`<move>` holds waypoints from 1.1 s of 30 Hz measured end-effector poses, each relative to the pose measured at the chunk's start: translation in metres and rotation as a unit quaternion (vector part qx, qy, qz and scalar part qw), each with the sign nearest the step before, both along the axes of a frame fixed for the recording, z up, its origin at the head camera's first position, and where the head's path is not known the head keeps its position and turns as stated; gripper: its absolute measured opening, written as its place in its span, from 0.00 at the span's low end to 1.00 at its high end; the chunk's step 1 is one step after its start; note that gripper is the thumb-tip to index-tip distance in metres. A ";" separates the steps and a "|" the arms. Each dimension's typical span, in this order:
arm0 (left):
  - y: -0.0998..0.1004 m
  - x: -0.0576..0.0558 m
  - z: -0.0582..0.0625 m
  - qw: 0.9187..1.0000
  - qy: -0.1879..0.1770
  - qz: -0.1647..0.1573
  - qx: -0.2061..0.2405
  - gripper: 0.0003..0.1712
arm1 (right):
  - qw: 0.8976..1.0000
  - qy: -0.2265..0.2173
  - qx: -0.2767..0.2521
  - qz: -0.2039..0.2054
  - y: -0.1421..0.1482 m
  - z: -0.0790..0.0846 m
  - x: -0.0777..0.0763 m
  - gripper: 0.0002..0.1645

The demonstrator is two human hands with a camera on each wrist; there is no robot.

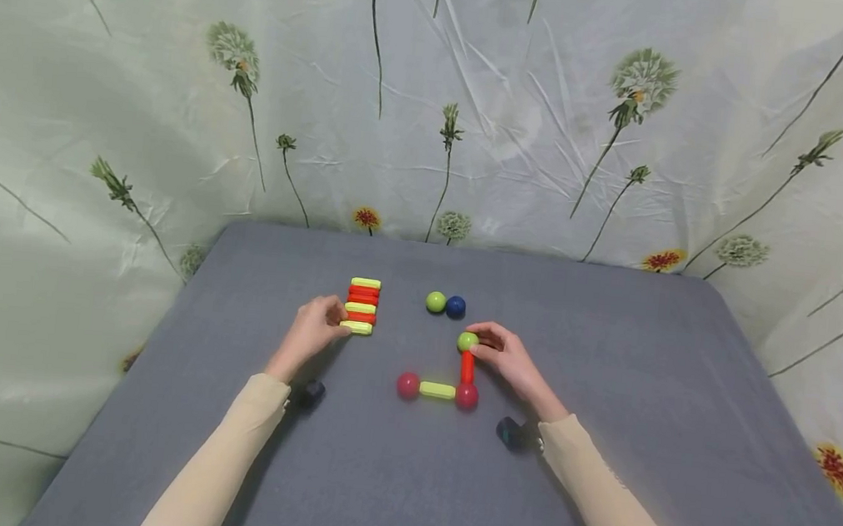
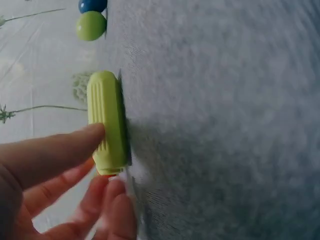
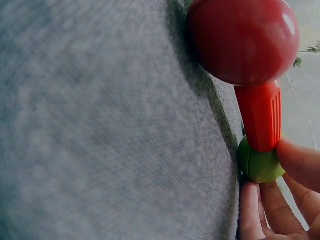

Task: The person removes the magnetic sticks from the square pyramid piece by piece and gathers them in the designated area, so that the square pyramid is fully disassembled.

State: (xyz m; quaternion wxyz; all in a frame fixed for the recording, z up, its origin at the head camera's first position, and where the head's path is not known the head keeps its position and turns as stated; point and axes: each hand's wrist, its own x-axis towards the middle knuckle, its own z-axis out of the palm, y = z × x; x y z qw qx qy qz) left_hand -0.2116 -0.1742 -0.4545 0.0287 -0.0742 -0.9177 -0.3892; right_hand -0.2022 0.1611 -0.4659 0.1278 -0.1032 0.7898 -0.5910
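My left hand (image 1: 313, 330) is at the near end of a row of red and yellow-green ribbed sticks (image 1: 363, 298). Its thumb lies along the nearest yellow-green stick (image 2: 106, 120), with the fingers bent behind its end. My right hand (image 1: 507, 358) pinches a green ball (image 1: 468, 341) between thumb and fingers. That ball sits on the far end of a red stick (image 3: 261, 117), whose near end meets a red ball (image 1: 466, 396). From there a yellow-green stick (image 1: 437, 390) runs left to another red ball (image 1: 408, 385), making an L shape.
Farther back on the grey table (image 1: 403, 479), a loose green ball (image 1: 436, 302) and a dark blue ball (image 1: 455, 307) lie side by side. Behind the table hangs a pale curtain (image 1: 523, 138) with a flower print. Dark wrist devices (image 1: 510, 432) show under both wrists.
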 end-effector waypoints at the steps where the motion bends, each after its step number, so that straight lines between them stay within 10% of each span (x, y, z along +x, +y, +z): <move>1: 0.002 0.001 0.001 1.000 0.005 -0.011 0.001 0.12 | 1.000 -0.003 -0.001 -0.002 0.000 0.000 0.000 0.19; 5: 0.017 0.009 0.005 0.990 0.012 -0.137 0.036 0.15 | 1.000 0.001 -0.003 -0.001 0.000 -0.001 0.000 0.19; 9: 0.042 0.021 0.012 0.945 -0.062 -0.318 0.037 0.19 | 1.000 0.000 -0.004 -0.001 0.000 -0.002 -0.001 0.19; 13: 0.065 0.027 0.013 0.918 -0.092 -0.383 -0.052 0.18 | 1.000 0.004 -0.003 0.001 0.000 -0.003 -0.001 0.20; 26: 0.076 0.023 0.008 0.932 -0.038 -0.356 -0.058 0.10 | 1.000 0.008 -0.001 0.000 0.000 -0.003 0.000 0.20; 33: 0.086 -0.003 0.004 0.983 -0.022 -0.166 0.073 0.14 | 1.000 0.005 0.000 -0.001 0.000 -0.003 -0.001 0.20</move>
